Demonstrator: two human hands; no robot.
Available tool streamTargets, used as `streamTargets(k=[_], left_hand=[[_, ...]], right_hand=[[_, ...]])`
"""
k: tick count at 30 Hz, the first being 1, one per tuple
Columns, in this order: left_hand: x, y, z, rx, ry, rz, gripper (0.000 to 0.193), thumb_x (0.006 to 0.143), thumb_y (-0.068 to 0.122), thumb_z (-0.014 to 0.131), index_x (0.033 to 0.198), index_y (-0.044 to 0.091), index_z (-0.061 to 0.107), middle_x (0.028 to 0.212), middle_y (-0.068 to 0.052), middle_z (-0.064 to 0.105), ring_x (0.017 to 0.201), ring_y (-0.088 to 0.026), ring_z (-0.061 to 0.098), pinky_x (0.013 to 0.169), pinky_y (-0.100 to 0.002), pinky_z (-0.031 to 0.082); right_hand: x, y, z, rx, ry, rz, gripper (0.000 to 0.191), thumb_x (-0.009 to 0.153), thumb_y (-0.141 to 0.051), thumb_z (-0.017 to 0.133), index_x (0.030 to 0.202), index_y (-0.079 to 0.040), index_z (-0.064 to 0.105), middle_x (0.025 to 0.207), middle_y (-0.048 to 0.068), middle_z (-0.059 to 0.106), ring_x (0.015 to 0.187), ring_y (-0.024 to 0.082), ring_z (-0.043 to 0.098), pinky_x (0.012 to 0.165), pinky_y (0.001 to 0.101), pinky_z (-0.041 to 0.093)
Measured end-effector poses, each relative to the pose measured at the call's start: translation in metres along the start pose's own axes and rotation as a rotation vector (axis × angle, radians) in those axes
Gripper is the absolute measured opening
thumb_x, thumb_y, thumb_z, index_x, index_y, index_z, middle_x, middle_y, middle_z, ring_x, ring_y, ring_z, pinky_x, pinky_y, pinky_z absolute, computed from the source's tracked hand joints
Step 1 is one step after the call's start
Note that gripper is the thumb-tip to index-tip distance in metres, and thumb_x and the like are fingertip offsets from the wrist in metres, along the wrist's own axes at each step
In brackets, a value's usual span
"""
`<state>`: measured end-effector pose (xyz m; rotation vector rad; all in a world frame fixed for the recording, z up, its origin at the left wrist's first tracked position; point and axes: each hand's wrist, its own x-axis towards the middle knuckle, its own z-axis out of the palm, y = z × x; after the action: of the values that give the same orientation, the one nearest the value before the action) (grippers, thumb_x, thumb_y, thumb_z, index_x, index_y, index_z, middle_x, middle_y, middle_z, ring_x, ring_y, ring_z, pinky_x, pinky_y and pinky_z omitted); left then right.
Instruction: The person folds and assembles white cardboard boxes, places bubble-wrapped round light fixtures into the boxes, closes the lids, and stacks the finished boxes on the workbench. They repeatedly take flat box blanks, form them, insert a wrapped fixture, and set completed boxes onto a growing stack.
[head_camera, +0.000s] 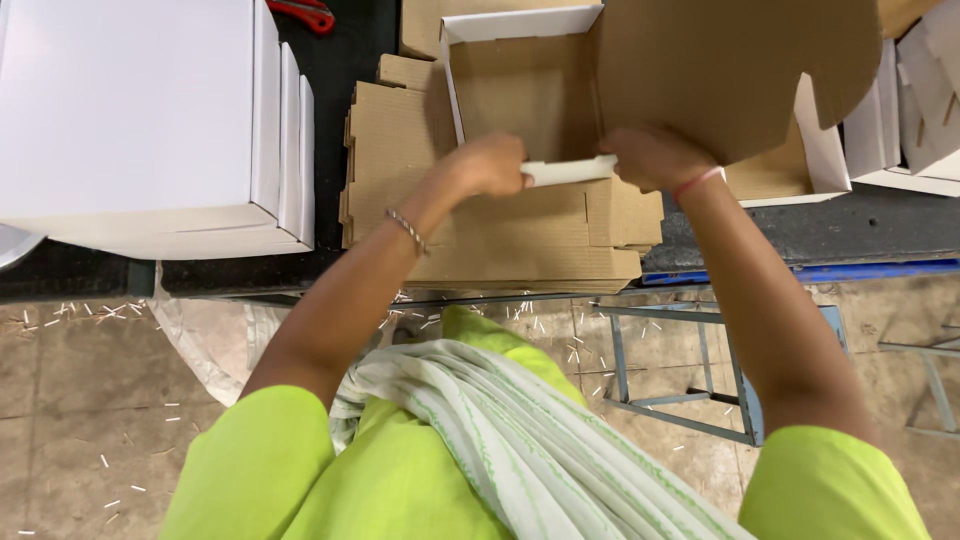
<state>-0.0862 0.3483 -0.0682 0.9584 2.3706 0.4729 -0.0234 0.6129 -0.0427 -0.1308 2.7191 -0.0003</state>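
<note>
Front flap of the open box: a white strip of cardboard, long axis running left to right, lying between my two hands at the box's near wall. My left hand grips its left end, fingers curled shut on it; my right hand closes on the right end. Both equally near. Inside is raw brown corrugated board, the big lid standing up. The box sits on a stack of flat cardboard on the dark counter. Finished white boxes stand to the left.

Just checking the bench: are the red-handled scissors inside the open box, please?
No, the red-handled scissors lie on the dark table, left of the open box.
</note>
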Motion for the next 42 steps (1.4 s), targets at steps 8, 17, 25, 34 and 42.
streamTargets(k=[8, 17, 25, 34, 42], left_hand=[[0.041, -0.019, -0.045, 0.042, -0.152, -0.098, 0.064, 0.086, 0.045, 0.079, 0.127, -0.002, 0.064, 0.135, -0.021, 0.063, 0.126, -0.038, 0.059, 0.103, -0.046, 0.048], [0.0, -0.003, 0.05, 0.118, 0.724, 0.156, 0.021, 0.085, 0.013, 0.073, 0.103, 0.003, 0.071, 0.109, -0.016, 0.065, 0.105, -0.039, 0.063, 0.084, -0.048, 0.055], [-0.01, -0.027, 0.083, 0.108, 0.757, 0.209, 0.017, 0.09, 0.02, 0.07, 0.096, 0.003, 0.071, 0.103, -0.014, 0.065, 0.094, -0.036, 0.063, 0.074, -0.051, 0.053], [0.008, -0.035, 0.098, 0.22, 0.781, 0.111, 0.028, 0.097, 0.03, 0.067, 0.091, 0.002, 0.069, 0.09, -0.016, 0.07, 0.084, -0.034, 0.071, 0.066, -0.048, 0.056], [0.012, 0.039, 0.132, -0.166, 0.654, 0.125, 0.062, 0.089, 0.032, 0.074, 0.14, 0.009, 0.046, 0.12, -0.022, 0.066, 0.101, -0.041, 0.07, 0.082, -0.054, 0.056]], right_hand=[[0.058, -0.023, -0.045, -0.114, -0.213, -0.013, 0.051, 0.082, -0.012, 0.074, 0.131, -0.019, 0.063, 0.127, 0.007, 0.068, 0.118, 0.03, 0.064, 0.098, 0.0441, 0.051], [0.017, -0.019, 0.006, -0.035, 0.245, -0.438, 0.059, 0.084, 0.003, 0.065, 0.141, -0.01, 0.057, 0.133, 0.015, 0.06, 0.129, 0.035, 0.053, 0.108, 0.0422, 0.047], [0.045, -0.036, 0.071, 0.218, 0.419, -0.465, 0.031, 0.089, -0.02, 0.072, 0.115, -0.005, 0.066, 0.124, 0.02, 0.059, 0.117, 0.04, 0.057, 0.096, 0.0455, 0.049], [0.045, -0.053, 0.063, 0.082, 0.39, -0.286, 0.053, 0.081, -0.058, 0.08, 0.104, -0.011, 0.073, 0.106, 0.01, 0.069, 0.1, 0.034, 0.066, 0.083, 0.0486, 0.052], [0.055, 0.003, 0.074, -0.073, 0.613, -0.606, 0.036, 0.067, -0.029, 0.084, 0.098, -0.014, 0.076, 0.111, 0.009, 0.068, 0.116, 0.034, 0.061, 0.103, 0.0473, 0.047]])
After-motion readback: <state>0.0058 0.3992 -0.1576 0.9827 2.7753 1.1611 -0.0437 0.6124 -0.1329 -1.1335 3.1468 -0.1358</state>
